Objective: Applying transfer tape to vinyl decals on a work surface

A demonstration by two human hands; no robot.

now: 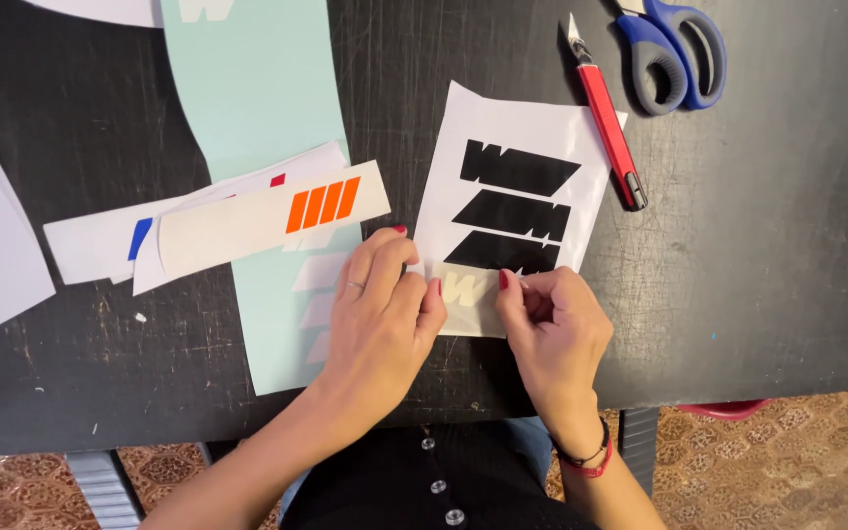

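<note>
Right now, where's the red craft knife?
In the head view, the red craft knife lies on the black table, upper right, along the right edge of the white sticker sheet, with the blue scissors beside it.

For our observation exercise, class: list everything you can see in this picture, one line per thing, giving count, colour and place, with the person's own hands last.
sticker sheet: one, white with three black shapes, centre of table, under both hands
mint strip: one, pale green, running from top edge down to left of centre
paper strips: a few, white, with orange, blue and red marks, across the mint strip
craft knife: one, red, right of the sticker sheet
scissors: one pair, blue, top right
table: one, black, scratched
left hand: pressing the sheet's lower left edge
right hand: pinching the sheet's lower edge
</note>
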